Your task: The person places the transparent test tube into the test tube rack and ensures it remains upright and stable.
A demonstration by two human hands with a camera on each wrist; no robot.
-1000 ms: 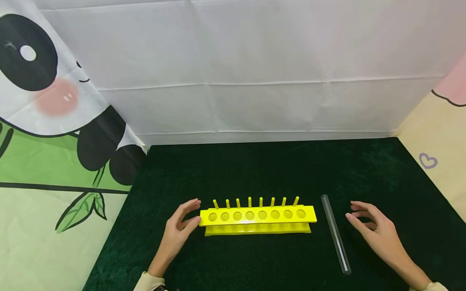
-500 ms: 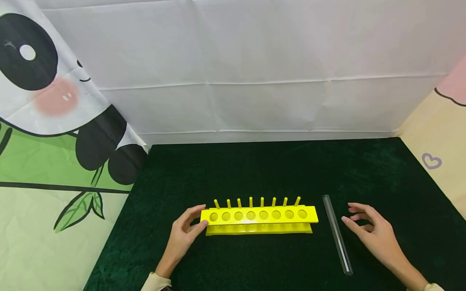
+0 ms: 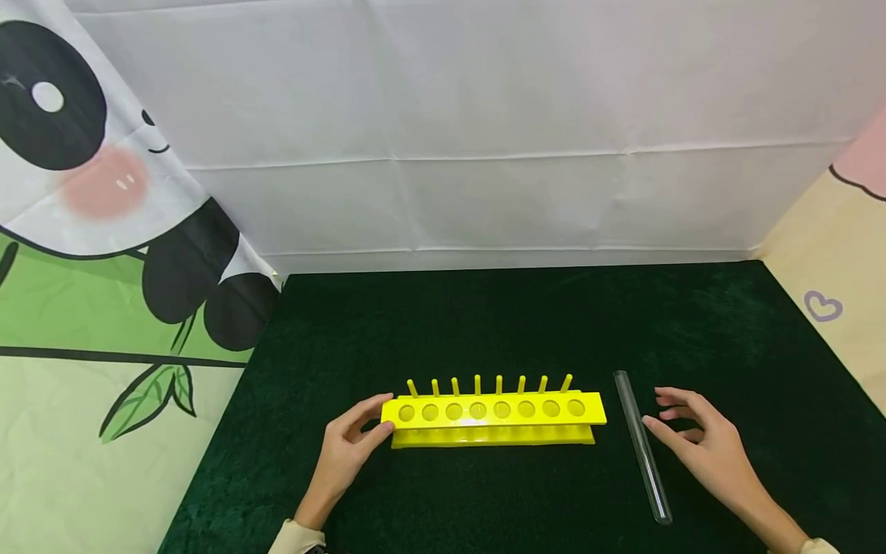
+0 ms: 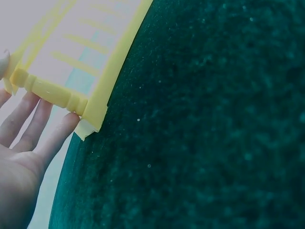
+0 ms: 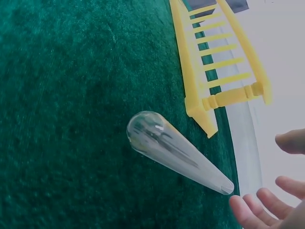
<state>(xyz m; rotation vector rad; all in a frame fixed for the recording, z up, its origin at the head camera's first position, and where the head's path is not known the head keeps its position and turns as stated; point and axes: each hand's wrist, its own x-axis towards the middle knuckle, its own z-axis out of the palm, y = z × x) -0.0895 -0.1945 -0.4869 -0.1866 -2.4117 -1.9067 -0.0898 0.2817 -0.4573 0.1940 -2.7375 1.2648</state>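
Note:
A yellow test tube rack (image 3: pixel 493 421) stands upright on the dark green cloth, its row of holes empty and its pegs at the back. My left hand (image 3: pixel 344 448) holds the rack's left end, thumb at the front corner of the top plate and index finger at the back. In the left wrist view, other fingers touch the end post (image 4: pixel 52 93). To the right of the rack lies a clear glass test tube (image 3: pixel 643 450), its rounded end toward me. Beside the tube, my right hand (image 3: pixel 709 450) hovers with relaxed fingers and holds nothing, thumb tip close to the glass.
Dark green cloth (image 3: pixel 526 323) covers the table. A white fabric backdrop (image 3: pixel 512 208) rises behind its far edge. Printed cloths hang at the sides, with a cartoon panda (image 3: pixel 111 192) on the left and a small heart (image 3: pixel 823 306) on the right.
My left hand has moved right and taken hold of the rack's left end. My right hand has drifted left, closer to the test tube. Rack and tube look unmoved.

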